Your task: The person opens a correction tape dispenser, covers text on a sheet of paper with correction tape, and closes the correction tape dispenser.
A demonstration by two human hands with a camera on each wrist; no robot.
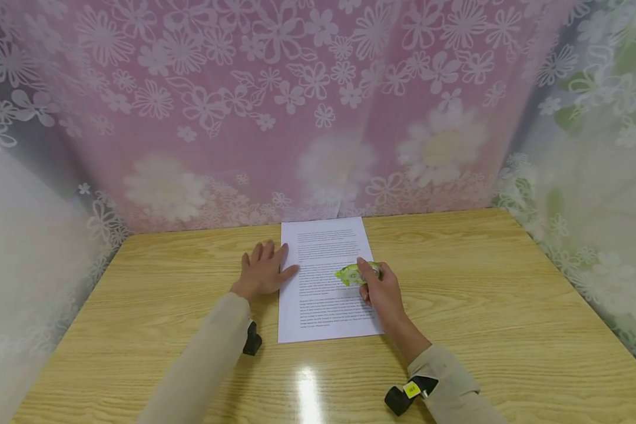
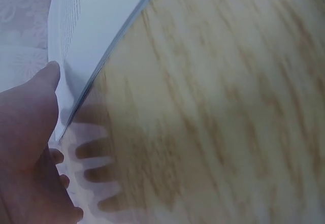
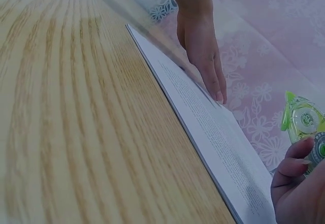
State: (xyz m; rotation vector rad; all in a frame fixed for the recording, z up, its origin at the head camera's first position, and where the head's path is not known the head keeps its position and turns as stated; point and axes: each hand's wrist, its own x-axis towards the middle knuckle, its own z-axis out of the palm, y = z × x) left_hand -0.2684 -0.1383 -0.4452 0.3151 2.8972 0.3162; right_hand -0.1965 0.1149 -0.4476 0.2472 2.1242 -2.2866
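Note:
A printed paper stack [image 1: 323, 318] lies on the wooden table, its far end near the curtain. My left hand [image 1: 263, 272] is at its left edge with fingers spread, the thumb over the margin. In the left wrist view that thumb [image 2: 50, 74] is beside the sheet's edge. A green, see-through correction tape [image 1: 352, 274] is in my right hand [image 1: 386, 294], gripped between thumb and curled fingers above the right half of the page. The right wrist view shows the correction tape [image 3: 304, 117] raised off the paper, its tip pointing up in that view.
Bare wood table [image 1: 482, 306] extends on both sides of the paper. A pink flowered curtain [image 1: 307, 118] hangs along the far edge, with pale flowered cloth [image 1: 599, 176] at the sides. Black wrist cameras [image 1: 400, 400] are strapped to both wrists.

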